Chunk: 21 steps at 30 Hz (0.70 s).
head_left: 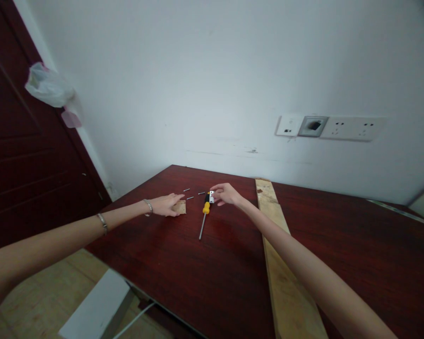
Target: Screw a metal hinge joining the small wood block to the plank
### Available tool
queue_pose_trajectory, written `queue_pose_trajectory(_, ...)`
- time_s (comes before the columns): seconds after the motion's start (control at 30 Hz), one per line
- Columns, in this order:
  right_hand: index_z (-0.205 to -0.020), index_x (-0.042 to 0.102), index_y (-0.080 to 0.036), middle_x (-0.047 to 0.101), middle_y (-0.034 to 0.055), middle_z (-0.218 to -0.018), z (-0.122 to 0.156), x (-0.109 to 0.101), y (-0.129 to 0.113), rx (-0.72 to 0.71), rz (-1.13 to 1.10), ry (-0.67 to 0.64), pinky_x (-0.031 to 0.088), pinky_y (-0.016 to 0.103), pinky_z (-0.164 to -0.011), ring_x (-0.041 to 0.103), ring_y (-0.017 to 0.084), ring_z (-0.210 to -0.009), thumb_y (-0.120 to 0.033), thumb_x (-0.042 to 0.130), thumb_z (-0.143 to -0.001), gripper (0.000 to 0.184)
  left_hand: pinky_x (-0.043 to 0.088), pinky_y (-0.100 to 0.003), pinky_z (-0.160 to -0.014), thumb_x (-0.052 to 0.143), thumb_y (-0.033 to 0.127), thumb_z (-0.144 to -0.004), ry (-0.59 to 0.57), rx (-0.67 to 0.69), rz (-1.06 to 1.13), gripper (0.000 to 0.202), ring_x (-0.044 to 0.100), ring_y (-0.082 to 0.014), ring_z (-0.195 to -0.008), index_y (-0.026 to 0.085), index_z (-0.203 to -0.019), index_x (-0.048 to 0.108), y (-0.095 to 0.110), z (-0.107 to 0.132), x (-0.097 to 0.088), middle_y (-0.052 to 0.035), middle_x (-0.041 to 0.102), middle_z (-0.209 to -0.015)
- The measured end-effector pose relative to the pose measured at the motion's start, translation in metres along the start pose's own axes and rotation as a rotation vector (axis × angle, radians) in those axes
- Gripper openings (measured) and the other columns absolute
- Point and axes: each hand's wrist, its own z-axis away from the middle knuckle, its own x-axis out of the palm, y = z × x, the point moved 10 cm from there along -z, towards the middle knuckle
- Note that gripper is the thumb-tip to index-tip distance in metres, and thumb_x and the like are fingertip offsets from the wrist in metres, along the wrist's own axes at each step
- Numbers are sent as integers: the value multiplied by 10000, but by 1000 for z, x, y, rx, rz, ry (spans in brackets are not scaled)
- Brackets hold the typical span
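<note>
Your left grip [166, 205] lies open on the block [182, 207]; right grip [223, 194] pinches the hinge [212, 197]: likely pickup, needing clearance from the screwdriver [206, 210].

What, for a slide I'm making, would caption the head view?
Left hand on a wooden block, right hand touching a metal plate, with a screwdriver and screws on the table.

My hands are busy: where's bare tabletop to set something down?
Bare dark-red tabletop: between the yellow-and-black screwdriver and long pale wooden board, and right of the board. Crowded: around left hand and right hand, with thin silver screws, white metal plate, tan wooden block.
</note>
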Motion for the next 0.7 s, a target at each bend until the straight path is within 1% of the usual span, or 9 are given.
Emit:
queue_pose_trajectory(0.1,-966,608,-134,704,31,-741,-2,2,-4,-20,0,-3,500,139,-411,649,99,-569,-116,665,-795,181,392,-330,-966,598,435,-751,-16,11,-33,794,488,-304,-1210,116,-1425,325,-2,-5,5,-176,501,-1348)
queue_pose_trajectory(0.17,-961,607,-136,703,23,-727,-2,3,-7,-36,1,-3,488,127,-409,640,90,-560,-104,653,-799,171,396,-356,-962,620,443,-728,-30,13,-78,772,485,-326,-1206,108,-1385,393,-2,-8,4,-186,515,-1332)
queue_pose_trajectory(0.23,-924,609,-134,692,11,-690,-2,3,-9,-52,0,-2,474,116,-411,620,72,-534,-82,635,-803,134,415,-382,-929,644,451,-704,-28,2,-115,696,517,-346,-1152,97,-1288,510,0,-10,-2,-197,573,-1246)
queue_pose_trajectory(0.3,-863,610,-127,678,1,-649,-2,4,-10,-67,0,-1,449,104,-404,594,55,-500,-62,620,-804,89,442,-371,-876,651,453,-703,21,-16,-67,569,562,-328,-1071,119,-1162,610,4,-14,-15,-174,633,-1141)
queue_pose_trajectory(0.4,-802,615,-125,671,-6,-619,-1,8,-9,-88,-2,-1,426,101,-399,576,48,-475,-54,617,-794,71,465,-294,-811,621,415,-754,127,-11,235,351,625,-230,-933,168,-996,683,16,-20,-36,-93,700,-1001)
queue_pose_trajectory(0.47,-801,624,-128,671,-10,-611,-1,9,-9,-105,-6,2,434,108,-412,580,50,-476,-55,621,-784,74,476,-260,-771,615,380,-769,156,12,508,289,647,-180,-845,156,-932,698,28,-26,-42,-70,721,-921)
queue_pose_trajectory(0.57,-816,635,-133,668,-14,-618,1,10,-12,-140,-13,11,463,119,-442,598,56,-504,-61,622,-780,82,501,-250,-661,633,367,-768,162,-3,847,305,660,-167,-779,118,-934,693,46,-34,-38,-87,724,-884)
queue_pose_trajectory(0.63,-823,639,-136,665,-16,-631,1,9,-15,-165,-14,19,482,125,-459,608,58,-524,-70,624,-781,79,497,-238,-589,649,350,-763,158,-23,967,279,660,-161,-732,108,-894,693,58,-40,-32,-93,723,-855)
queue_pose_trajectory(0.7,-828,645,-139,661,-19,-642,1,7,-18,-189,-10,32,491,125,-469,611,58,-538,-80,631,-778,79,487,-224,-550,671,310,-747,170,-38,1021,218,652,-148,-683,104,-816,692,68,-44,-27,-88,721,-803)
